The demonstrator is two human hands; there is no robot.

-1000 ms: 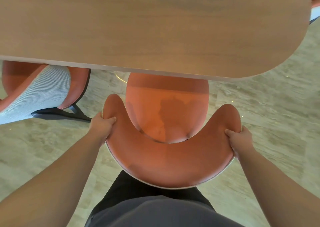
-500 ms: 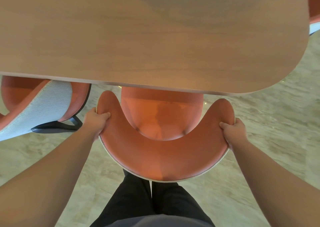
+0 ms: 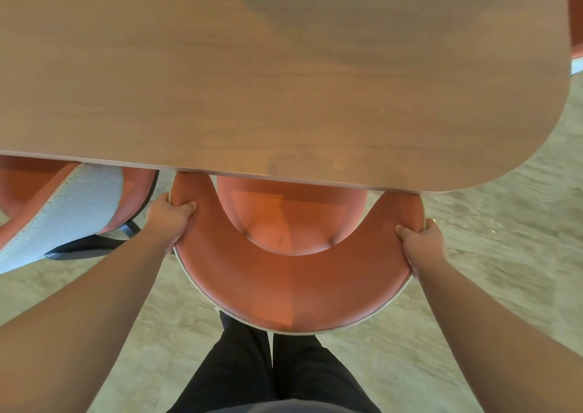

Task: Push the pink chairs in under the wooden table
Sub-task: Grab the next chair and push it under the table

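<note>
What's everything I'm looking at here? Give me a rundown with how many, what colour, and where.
Wooden table: one, light brown, fills the upper part of the view.
Pink chair being pushed: one, pinkish-orange, centre, front of its seat and the tips of its curved back under the table edge.
Second pink chair: one, pinkish-orange with a pale grey woven back, left, partly under the table.
Third chair: one, only a sliver, same colour, far right edge.
Floor: beige, stone-patterned, below everything.
Trousers: black, bottom centre.
Left hand: gripping the chair back's left end.
Right hand: gripping its right end.
</note>
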